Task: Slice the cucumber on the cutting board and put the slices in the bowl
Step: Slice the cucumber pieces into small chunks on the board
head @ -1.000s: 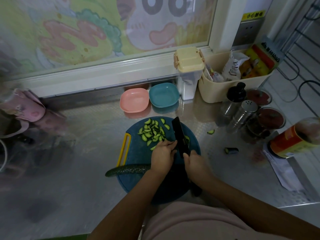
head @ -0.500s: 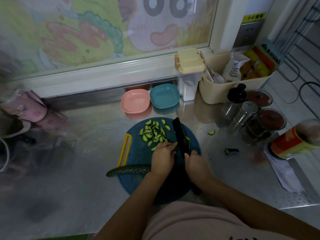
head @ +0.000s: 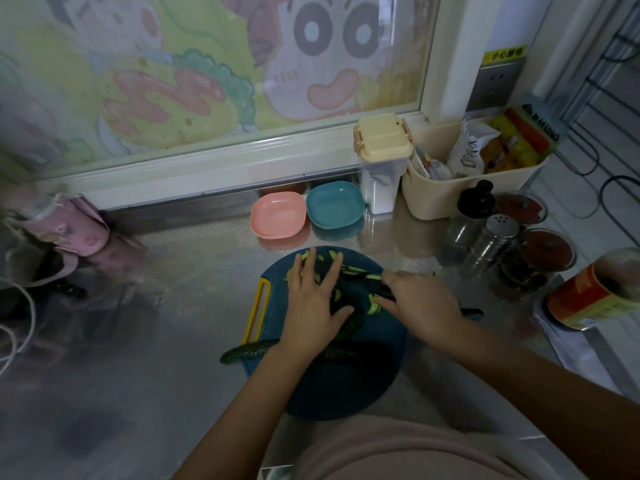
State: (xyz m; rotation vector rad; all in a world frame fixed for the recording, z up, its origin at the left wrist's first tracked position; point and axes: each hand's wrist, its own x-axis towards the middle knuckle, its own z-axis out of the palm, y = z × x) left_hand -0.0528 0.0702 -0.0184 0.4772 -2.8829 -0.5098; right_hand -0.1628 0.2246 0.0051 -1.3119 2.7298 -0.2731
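The cucumber (head: 247, 351), uncut remainder, is laid across the near part of the round cutting board (head: 346, 386). Its tip overhangs the board's left edge and its other end is hidden beneath the left wrist. The slices (head: 374, 308) are scattered over the far half of the board, partly covered by the hands.

The left grip (head: 313, 306), a bare hand, is spread flat over them, fingers straight and apart, nothing clasped. The right grip (head: 424, 306) is closed about a dark handle, taken to be the knife (head: 382, 289). The blade is pointed toward the left fingers and is mostly hidden.

Just beyond the board a pink bowl (head: 278, 214) and a teal bowl (head: 335, 206) are set side by side. No slices are seen in either, and which is intended cannot be told. All is carried on a steel desk (head: 173, 341), with a cream basket (head: 450, 202) further right.

The step in hand is judged to be the gathering of cut slices for transfer. It is best done with the blade kept low and flat, its edge turned away from the palm, while the slices are swept against it by flat fingers. Small loads should be lifted, since the pieces are thin and easily shed. The overhanging cucumber may be knocked off the board by the left forearm and is better shifted inward first.
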